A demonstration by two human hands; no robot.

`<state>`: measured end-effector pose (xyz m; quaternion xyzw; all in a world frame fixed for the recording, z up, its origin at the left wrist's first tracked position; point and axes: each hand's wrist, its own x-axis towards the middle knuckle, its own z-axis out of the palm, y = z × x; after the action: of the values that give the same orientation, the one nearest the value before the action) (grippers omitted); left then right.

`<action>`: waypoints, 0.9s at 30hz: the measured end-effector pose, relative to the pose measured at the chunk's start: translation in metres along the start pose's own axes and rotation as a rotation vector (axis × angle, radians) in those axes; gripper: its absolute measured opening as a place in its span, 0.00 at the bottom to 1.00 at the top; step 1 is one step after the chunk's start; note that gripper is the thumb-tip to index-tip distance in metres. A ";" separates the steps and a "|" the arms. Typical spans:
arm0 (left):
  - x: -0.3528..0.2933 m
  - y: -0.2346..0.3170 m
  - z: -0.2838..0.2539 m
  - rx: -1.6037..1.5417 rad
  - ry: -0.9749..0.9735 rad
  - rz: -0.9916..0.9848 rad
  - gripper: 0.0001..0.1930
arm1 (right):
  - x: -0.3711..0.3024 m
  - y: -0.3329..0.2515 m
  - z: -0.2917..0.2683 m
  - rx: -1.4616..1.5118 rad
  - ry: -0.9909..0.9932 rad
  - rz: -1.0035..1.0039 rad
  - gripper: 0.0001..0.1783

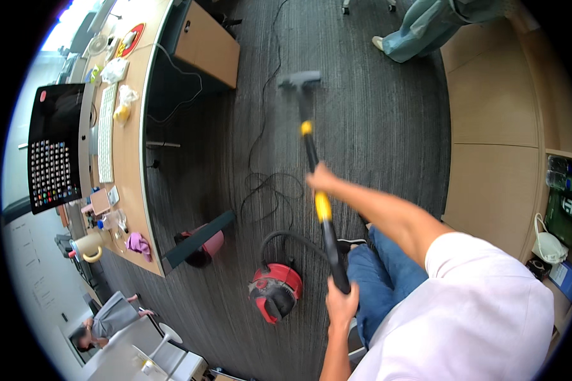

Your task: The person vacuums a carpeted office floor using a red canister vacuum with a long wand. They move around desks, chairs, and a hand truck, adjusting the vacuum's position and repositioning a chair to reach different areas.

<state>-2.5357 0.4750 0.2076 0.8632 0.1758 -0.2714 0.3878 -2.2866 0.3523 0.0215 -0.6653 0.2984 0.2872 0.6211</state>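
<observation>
At far left, one wide black monitor [57,159] stands by the light-wood desk [131,162]. On the desktop: one cream mug with a yellow handle [90,244], contents not visible; one long white keyboard [106,133]; one thin translucent plastic bag [122,111] with something yellow in it; one crumpled purple cloth [138,246] at the edge. Lower left, one person in grey [112,317] is seated.

Beside the desk's dark end panel stands one pink waste bin [215,246], its dark interior too unclear to list. Next, on grey striped carpet, one red canister vacuum with a black-and-red top [276,292]; its black hose joins one black-and-yellow wand [324,209], ending in one grey floor head [300,78] on the carpet.

Two hands are on the wand: right hand [321,178], fingers wrapped around the mid-tube; left hand [341,301], fingers clasped around the lower end.

Upper right, one further person in loose blue-grey trousers [419,32]. At far right, the open wooden shelf [553,289] holds clear plastic bottles [558,173], number uncertain, and one green bag [560,216].
</observation>
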 end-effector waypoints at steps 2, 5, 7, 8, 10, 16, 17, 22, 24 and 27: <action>0.041 0.020 0.007 0.137 0.090 0.104 0.18 | 0.039 -0.029 -0.016 0.161 0.010 0.114 0.27; 0.004 -0.008 -0.008 0.162 0.025 -0.149 0.17 | 0.029 0.040 0.024 -0.069 -0.123 0.163 0.28; -0.067 -0.077 -0.025 0.142 -0.018 -0.234 0.17 | -0.033 0.130 0.085 -0.352 0.004 -0.101 0.33; -0.122 -0.101 -0.042 0.165 -0.022 -0.325 0.19 | -0.095 0.156 0.122 -0.296 -0.115 0.046 0.37; -0.217 -0.121 -0.076 0.235 -0.067 -0.479 0.23 | -0.206 0.195 0.178 -0.336 -0.281 0.203 0.42; -0.258 -0.144 -0.153 0.313 -0.344 -0.431 0.25 | -0.281 0.218 0.180 0.139 -0.375 0.362 0.41; -0.255 -0.156 -0.147 0.268 -0.370 -0.423 0.26 | -0.289 0.178 0.144 0.204 -0.368 0.401 0.39; -0.102 -0.132 -0.033 0.585 -0.404 0.139 0.25 | -0.171 0.184 -0.004 0.501 0.134 0.180 0.43; -0.053 -0.100 0.006 0.593 -0.421 0.293 0.21 | -0.120 0.188 -0.063 0.513 0.345 0.123 0.21; -0.047 -0.094 -0.008 0.552 -0.394 0.322 0.23 | -0.087 0.215 -0.056 0.326 0.312 0.249 0.13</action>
<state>-2.6190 0.5368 0.1862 0.8830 -0.1200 -0.4049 0.2047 -2.5054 0.2896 -0.0499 -0.5507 0.5129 0.2035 0.6263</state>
